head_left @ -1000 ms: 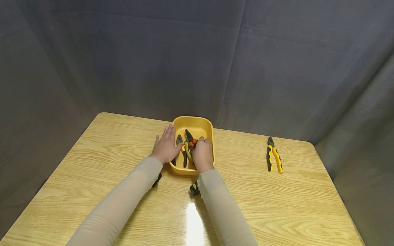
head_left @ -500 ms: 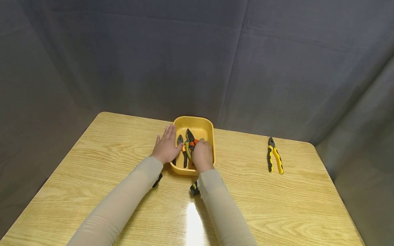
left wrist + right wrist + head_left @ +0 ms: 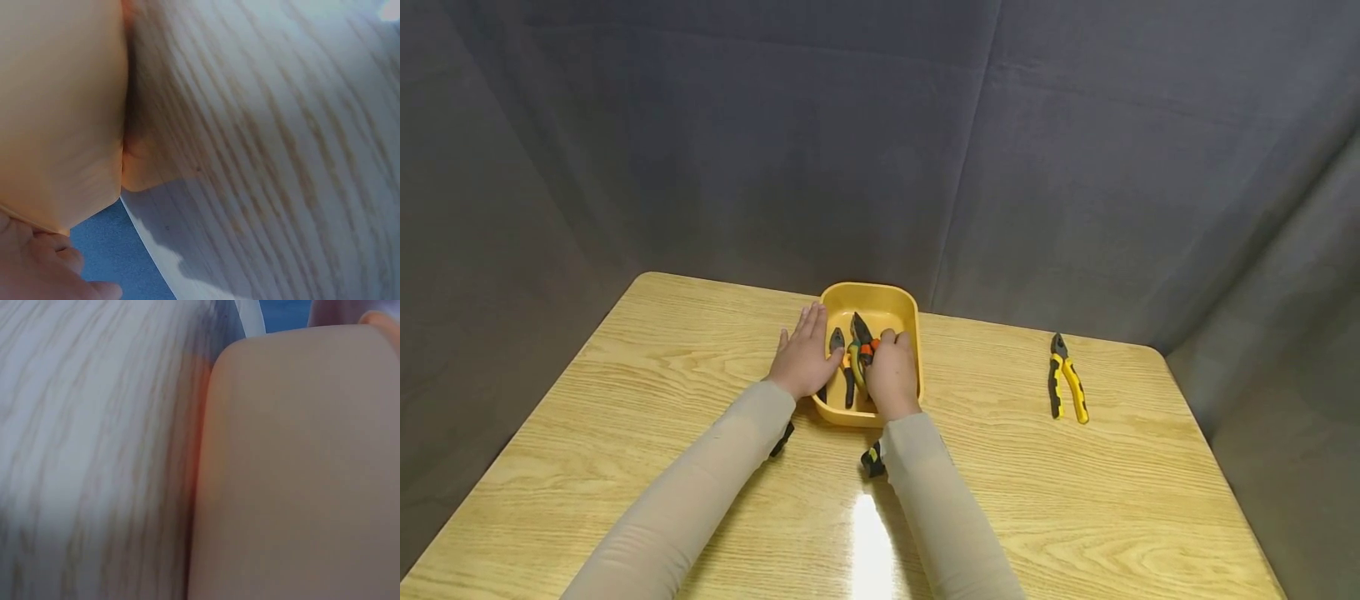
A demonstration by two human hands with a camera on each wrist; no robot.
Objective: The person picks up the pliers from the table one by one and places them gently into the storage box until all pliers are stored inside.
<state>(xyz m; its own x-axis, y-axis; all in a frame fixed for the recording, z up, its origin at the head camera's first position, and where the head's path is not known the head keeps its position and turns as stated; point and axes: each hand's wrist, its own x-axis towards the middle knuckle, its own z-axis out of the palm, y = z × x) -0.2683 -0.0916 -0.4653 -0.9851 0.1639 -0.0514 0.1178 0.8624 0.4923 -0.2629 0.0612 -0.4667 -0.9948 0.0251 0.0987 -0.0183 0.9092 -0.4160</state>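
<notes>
A yellow plastic bin stands near the table's back edge, holding several pliers. My left hand rests on its left rim with straight fingers; the left wrist view shows the fingers over the bin's wall. Inside the bin, my right hand grips pliers with orange-and-black handles, its fingers curled and partly hiding them. To their left lie pliers with yellow-green handles and pliers with orange-and-black handles. The right wrist view is mostly filled by the bin's wall.
Yellow-and-black pliers lie on the wooden table to the right, handles spread toward me. A grey curtain hangs behind the table and along both sides.
My right hand's fingers have shifted slightly on the pliers. Both hands otherwise stay at the bin, and the pliers on the table have not moved.
</notes>
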